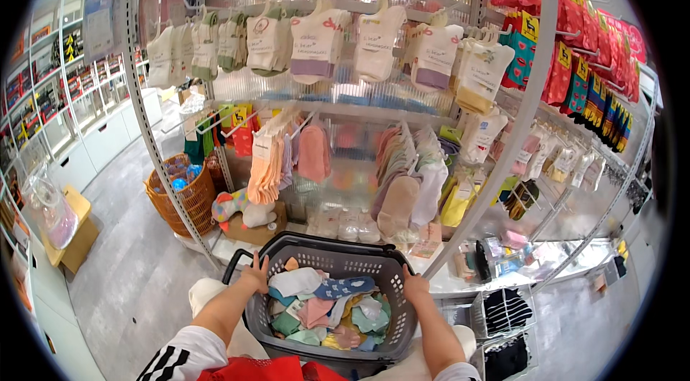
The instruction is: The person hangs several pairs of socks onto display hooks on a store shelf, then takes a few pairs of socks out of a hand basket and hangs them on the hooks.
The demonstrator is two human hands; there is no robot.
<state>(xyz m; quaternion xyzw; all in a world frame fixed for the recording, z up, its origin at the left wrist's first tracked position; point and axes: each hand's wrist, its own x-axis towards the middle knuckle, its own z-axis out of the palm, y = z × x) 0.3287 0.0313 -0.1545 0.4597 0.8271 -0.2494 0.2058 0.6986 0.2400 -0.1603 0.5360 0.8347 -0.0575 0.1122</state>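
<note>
A grey plastic shopping basket [350,257] with a perforated wall sits between my knees. Inside it lies a loose heap of socks in pastel colours, among them a blue patterned sock [344,287], a white sock [294,280] and a pink one [316,312]. On the basket's left rim, my left hand [255,275] grips with its fingers a little spread. The black carry handle [229,268] leans out beyond that hand. At the right rim my right hand [415,285] holds the edge, its fingers partly hidden. Neither hand touches the socks.
Ahead stands a metal display rack with hooks of white packaged socks [318,44] and lower bundles of peach socks [264,173]. A wicker basket [180,203] and a plush toy [242,208] are at left. Wire baskets [504,313] of dark textiles stand at right, beside a slanting post [501,160].
</note>
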